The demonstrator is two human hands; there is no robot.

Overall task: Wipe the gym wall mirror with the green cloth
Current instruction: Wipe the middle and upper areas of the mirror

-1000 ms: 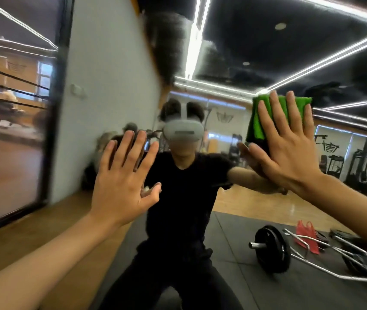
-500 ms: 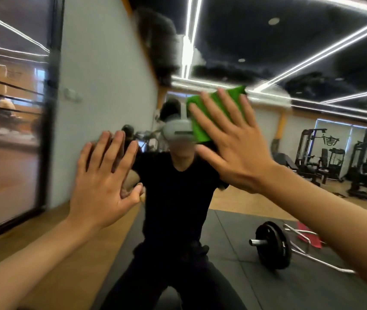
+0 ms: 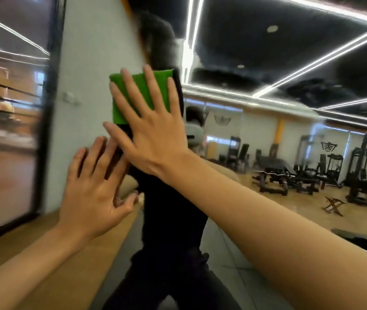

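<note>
The green cloth, folded into a flat rectangle, lies against the gym wall mirror in the upper middle of the view, above the reflected head of the person. The right hand covers its lower and right part. The fingers are straight and spread, and the palm presses the cloth flat to the glass, so the grip is open and does not curl round the cloth. The left hand is lower and to the left, with its palm turned toward the mirror. Its fingers are also straight and a little apart, so this grip is open too and holds nothing. I cannot tell whether it touches the glass. The right thumb crosses in front of the left fingertips. In the mirror a person in black clothes with a white headset is seen, partly hidden by the right arm. To the right are weight machines, a black exercise bench and a small folding stool on the wooden floor, under a black ceiling with light strips. On the left is a white wall and a glass panel with a dark frame.
</note>
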